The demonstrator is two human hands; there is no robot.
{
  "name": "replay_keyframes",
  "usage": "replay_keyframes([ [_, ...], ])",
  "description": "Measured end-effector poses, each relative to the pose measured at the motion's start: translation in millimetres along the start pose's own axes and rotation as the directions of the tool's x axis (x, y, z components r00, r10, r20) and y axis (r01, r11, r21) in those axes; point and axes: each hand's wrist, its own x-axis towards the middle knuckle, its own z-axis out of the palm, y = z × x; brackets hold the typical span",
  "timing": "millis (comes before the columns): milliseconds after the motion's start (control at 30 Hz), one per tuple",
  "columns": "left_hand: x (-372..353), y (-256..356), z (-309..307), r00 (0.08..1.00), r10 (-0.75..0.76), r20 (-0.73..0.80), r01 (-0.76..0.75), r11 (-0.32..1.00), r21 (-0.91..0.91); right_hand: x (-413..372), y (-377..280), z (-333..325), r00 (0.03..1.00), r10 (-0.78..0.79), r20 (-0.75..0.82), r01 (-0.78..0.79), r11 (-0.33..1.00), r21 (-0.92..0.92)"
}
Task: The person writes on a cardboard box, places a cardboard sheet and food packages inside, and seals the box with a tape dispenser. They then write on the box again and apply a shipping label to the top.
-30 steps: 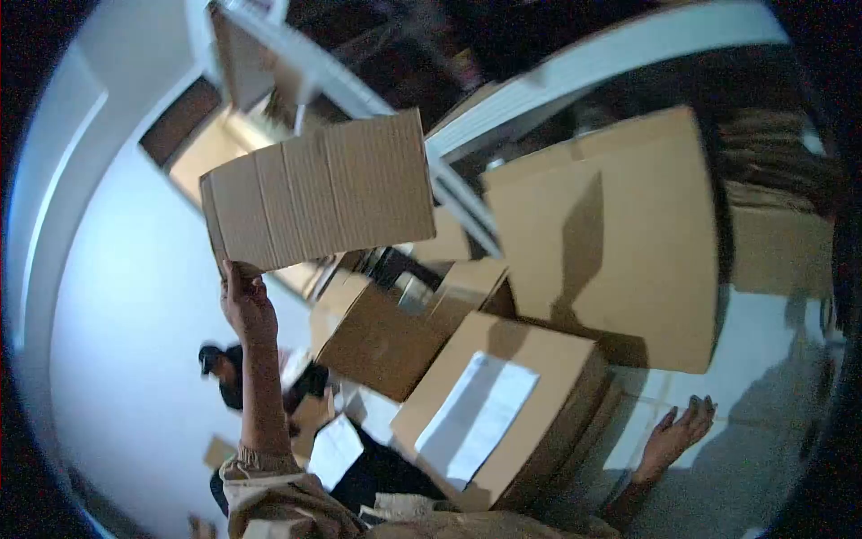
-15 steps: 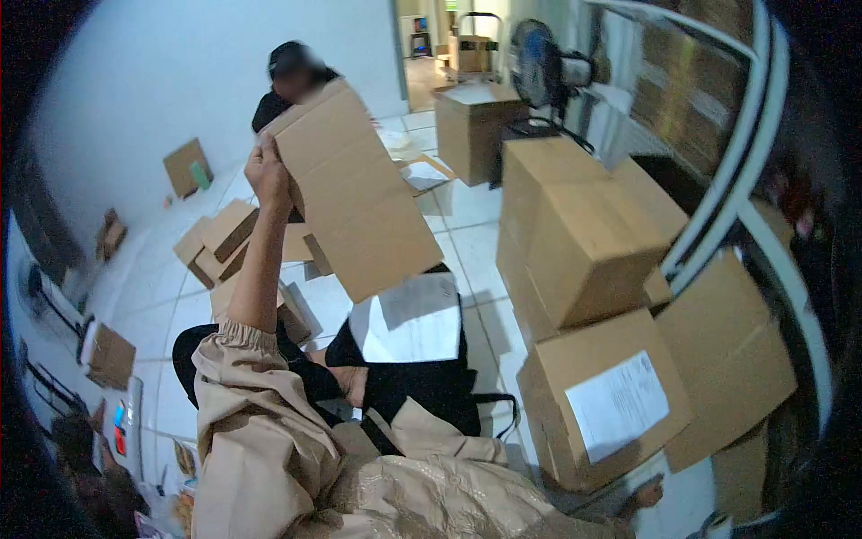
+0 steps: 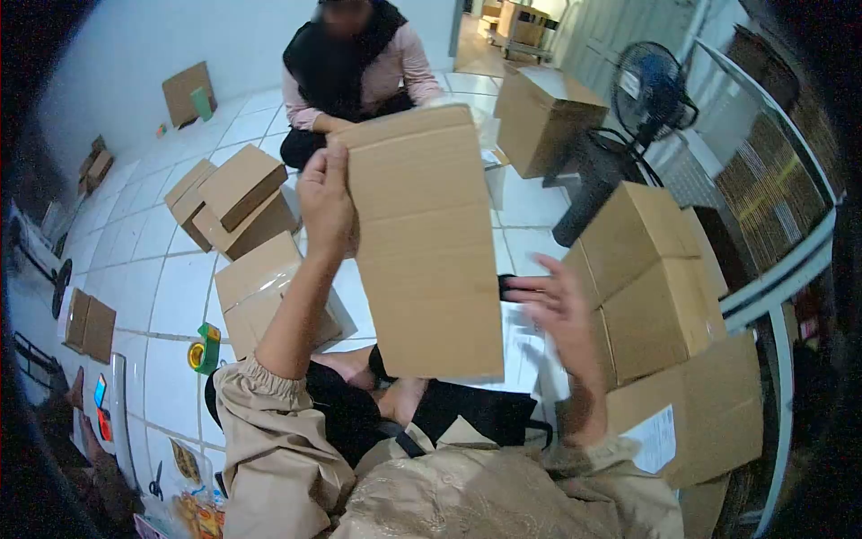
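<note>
My left hand (image 3: pixel 327 199) grips the upper left edge of a flat brown cardboard piece (image 3: pixel 426 247), holding it upright in front of me. Faint crease lines run across the cardboard. To its right, my right hand (image 3: pixel 558 310) is raised with fingers apart, slightly blurred and holding nothing. A printed white paper (image 3: pixel 523 349) lies over my black-clothed lap, partly hidden behind the cardboard and near my right hand. Just left of the cardboard's lower part, a taped carton (image 3: pixel 260 283) rests on the floor.
Stacked cartons (image 3: pixel 646 278) stand at my right, one bearing a paper sheet (image 3: pixel 654 440). A person (image 3: pixel 355 76) sits opposite. A fan (image 3: pixel 648 90) is at the back right. Small boxes (image 3: pixel 242 184) and a green tape dispenser (image 3: pixel 206 349) lie on the tiled floor at left.
The cardboard has swung from a tilt to nearly upright and shifted right with my left hand. My right hand has risen from the lower right towards it. The view has shifted.
</note>
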Motion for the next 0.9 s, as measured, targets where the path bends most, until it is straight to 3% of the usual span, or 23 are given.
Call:
replay_keyframes([
  [33, 1, -5, -4, 1.0, 0.001, 0.012, -0.001, 1.0, -0.005, 25, 12, 19, 0.983, 0.09, 0.162, -0.069, 0.989, -0.131],
  [67, 3, -6, -9, 1.0, -0.025, -0.003, 0.025, 0.996, 0.082, 43, 17, 44, 0.971, 0.059, 0.23, -0.06, 0.998, -0.004],
  [100, 5, -6, -13, 0.999, -0.016, -0.028, 0.018, 0.995, 0.098, 58, 26, 54, 0.964, 0.058, 0.259, -0.061, 0.998, 0.001],
  [200, 10, -11, -36, 0.993, -0.107, 0.045, 0.108, 0.994, -0.005, 90, 58, 72, 0.944, 0.039, 0.327, -0.091, 0.985, 0.147],
  [233, 10, -17, -50, 0.93, -0.27, 0.249, 0.265, 0.963, 0.053, 99, 64, 74, 0.94, 0.038, 0.338, -0.095, 0.983, 0.154],
  [267, 10, -26, -60, 0.794, -0.426, 0.434, 0.407, 0.902, 0.142, 109, 70, 76, 0.948, 0.05, 0.315, -0.125, 0.966, 0.224],
  [300, 6, -37, -64, 0.787, -0.436, 0.436, 0.413, 0.898, 0.152, 117, 76, 77, 0.957, 0.068, 0.283, -0.154, 0.943, 0.295],
  [367, -4, -60, -69, 0.624, -0.656, 0.425, 0.553, 0.755, 0.354, 131, 88, 74, 0.949, 0.106, 0.297, -0.193, 0.941, 0.279],
  [500, 0, -87, -73, 0.552, -0.719, 0.424, 0.68, 0.682, 0.271, 146, 99, 68, 0.923, 0.154, 0.353, -0.233, 0.953, 0.193],
  [567, 1, -88, -76, 0.579, -0.633, 0.514, 0.57, 0.765, 0.299, 151, 105, 62, 0.898, 0.168, 0.407, -0.262, 0.947, 0.187],
  [633, -1, -90, -77, 0.577, -0.631, 0.519, 0.583, 0.763, 0.28, 157, 111, 57, 0.814, 0.256, 0.521, -0.401, 0.897, 0.187],
  [700, -3, -94, -80, 0.58, -0.621, 0.527, 0.583, 0.769, 0.264, 163, 112, 59, 0.806, 0.269, 0.527, -0.425, 0.883, 0.2],
  [767, -7, -96, -88, 0.562, -0.69, 0.456, 0.569, 0.723, 0.393, 168, 121, 60, 0.8, 0.28, 0.531, -0.447, 0.868, 0.216],
  [800, -6, -96, -92, 0.557, -0.696, 0.453, 0.574, 0.717, 0.396, 171, 132, 58, 0.752, 0.392, 0.53, -0.542, 0.825, 0.159],
  [833, -4, -95, -95, 0.51, -0.71, 0.485, 0.455, 0.701, 0.549, 173, 142, 57, 0.693, 0.497, 0.523, -0.629, 0.771, 0.101],
  [867, -3, -95, -98, 0.46, -0.728, 0.508, 0.311, 0.669, 0.675, 172, 148, 56, 0.692, 0.498, 0.523, -0.632, 0.768, 0.104],
  [900, -1, -97, -101, 0.46, -0.729, 0.507, 0.31, 0.667, 0.678, 171, 154, 55, 0.695, 0.467, 0.546, -0.592, 0.803, 0.065],
])
